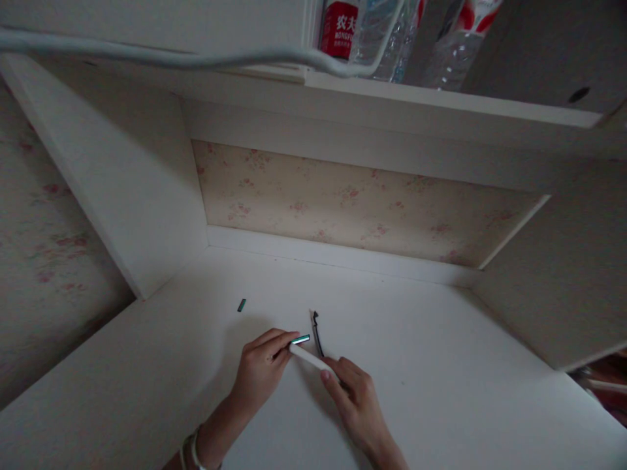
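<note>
My left hand [263, 360] is closed in a pinch on a razor head [301, 339], a short dark strip with green and a bright edge. My right hand [356, 397] grips a slim white razor handle [311, 358] that slants up to the left. Its far end meets the razor head at my left fingertips; whether the two are joined I cannot tell. Just beyond my right fingers lies a thin black razor handle [317, 334], its near end hidden by that hand. A second green and black razor head [241, 305] rests on the table, up and left of my left hand.
The white desktop [431, 346] runs back to a low ledge and a flowered wall panel [343, 202]. Side panels stand left and right. Overhead, a shelf [441, 101] holds several plastic bottles [339, 29], and a pale tube [171, 60] crosses in front.
</note>
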A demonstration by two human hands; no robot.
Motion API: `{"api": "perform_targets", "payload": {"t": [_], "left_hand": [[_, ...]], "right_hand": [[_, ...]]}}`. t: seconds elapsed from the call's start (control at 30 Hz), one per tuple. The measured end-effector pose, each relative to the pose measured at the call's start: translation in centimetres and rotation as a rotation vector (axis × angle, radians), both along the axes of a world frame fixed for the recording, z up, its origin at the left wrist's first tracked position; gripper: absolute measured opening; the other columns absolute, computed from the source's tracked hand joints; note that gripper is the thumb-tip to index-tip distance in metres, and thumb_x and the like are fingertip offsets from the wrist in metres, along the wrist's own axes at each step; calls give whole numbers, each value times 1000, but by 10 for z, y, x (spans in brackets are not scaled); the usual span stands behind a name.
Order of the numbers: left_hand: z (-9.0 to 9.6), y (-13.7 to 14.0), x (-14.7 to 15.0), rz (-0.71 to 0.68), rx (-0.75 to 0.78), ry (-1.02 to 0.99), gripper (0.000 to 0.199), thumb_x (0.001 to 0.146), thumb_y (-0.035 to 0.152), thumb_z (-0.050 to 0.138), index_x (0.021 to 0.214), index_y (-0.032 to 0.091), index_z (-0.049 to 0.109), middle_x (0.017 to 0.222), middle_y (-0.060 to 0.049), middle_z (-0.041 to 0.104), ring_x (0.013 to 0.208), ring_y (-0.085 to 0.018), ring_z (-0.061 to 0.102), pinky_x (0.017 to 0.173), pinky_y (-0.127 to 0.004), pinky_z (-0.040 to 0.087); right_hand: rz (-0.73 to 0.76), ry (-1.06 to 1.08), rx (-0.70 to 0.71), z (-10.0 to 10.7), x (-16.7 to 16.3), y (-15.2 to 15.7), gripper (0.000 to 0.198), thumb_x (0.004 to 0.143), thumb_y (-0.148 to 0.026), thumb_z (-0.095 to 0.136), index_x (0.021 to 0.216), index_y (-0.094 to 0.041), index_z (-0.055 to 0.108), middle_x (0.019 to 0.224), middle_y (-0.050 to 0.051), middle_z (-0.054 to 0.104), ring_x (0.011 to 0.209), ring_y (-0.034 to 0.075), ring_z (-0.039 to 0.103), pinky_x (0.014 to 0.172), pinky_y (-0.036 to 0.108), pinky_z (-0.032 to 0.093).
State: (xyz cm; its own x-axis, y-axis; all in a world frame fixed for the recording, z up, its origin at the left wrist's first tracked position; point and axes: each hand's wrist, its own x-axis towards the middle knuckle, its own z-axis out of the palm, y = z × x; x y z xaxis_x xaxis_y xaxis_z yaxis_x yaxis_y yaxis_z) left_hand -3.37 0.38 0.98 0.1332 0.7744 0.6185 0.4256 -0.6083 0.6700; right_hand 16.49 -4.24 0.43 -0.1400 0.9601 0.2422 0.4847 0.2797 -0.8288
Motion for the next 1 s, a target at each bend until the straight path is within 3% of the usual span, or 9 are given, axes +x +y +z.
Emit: {"api": "perform_targets", "payload": {"t": [0.13, 0.37, 0.6, 0.73, 0.87, 1.0], "left_hand": [[-1, 0, -1, -4, 19, 25, 29, 82, 9, 57, 103, 25, 69, 88, -3, 71, 76, -12, 66, 68, -19, 54], [0, 1, 0, 32, 72, -24, 16, 84, 20, 60, 97, 21, 69, 85, -3, 71, 74, -12, 66, 68, -19, 54], [-1, 0, 1, 38, 14, -58, 16, 84, 23, 60, 97, 20, 69, 84, -3, 70, 66, -11, 65, 62, -19, 54], [1, -1, 3, 32, -30, -74, 16, 84, 23, 60, 97, 20, 69, 83, -3, 69, 63, -10, 64, 59, -18, 53], [1, -6, 12, -41, -97, -115, 15, 83, 25, 61, 95, 20, 70, 80, -2, 68, 61, -10, 62, 56, -18, 52], [1, -12, 21, -114, -207, -108, 15, 82, 27, 62, 93, 21, 71, 78, -2, 68, 60, -10, 60, 53, -17, 50]], "right_hand": [[-23, -39, 33, -1, 1, 1, 30, 91, -41, 51, 103, -21, 70, 70, 3, 59, 62, 16, 55, 56, 25, 37], [-126, 2, 57, -2, 7, 4, 29, 91, -42, 51, 93, -21, 71, 64, 1, 53, 58, 16, 52, 53, 25, 35], [-131, 36, 0, -3, 3, 4, 31, 90, -43, 52, 87, -18, 70, 64, 0, 50, 58, 15, 48, 54, 25, 32], [-159, 251, -121, -7, -4, 7, 38, 89, -49, 51, 79, -16, 68, 65, 1, 50, 62, 15, 43, 55, 25, 31], [-171, 482, -252, -13, -12, 8, 40, 82, -51, 60, 100, -16, 66, 62, -3, 43, 56, 12, 37, 51, 23, 29], [-166, 546, -251, -14, -12, 8, 48, 76, -49, 67, 113, -17, 64, 61, -4, 46, 54, 11, 40, 51, 22, 32]]}}
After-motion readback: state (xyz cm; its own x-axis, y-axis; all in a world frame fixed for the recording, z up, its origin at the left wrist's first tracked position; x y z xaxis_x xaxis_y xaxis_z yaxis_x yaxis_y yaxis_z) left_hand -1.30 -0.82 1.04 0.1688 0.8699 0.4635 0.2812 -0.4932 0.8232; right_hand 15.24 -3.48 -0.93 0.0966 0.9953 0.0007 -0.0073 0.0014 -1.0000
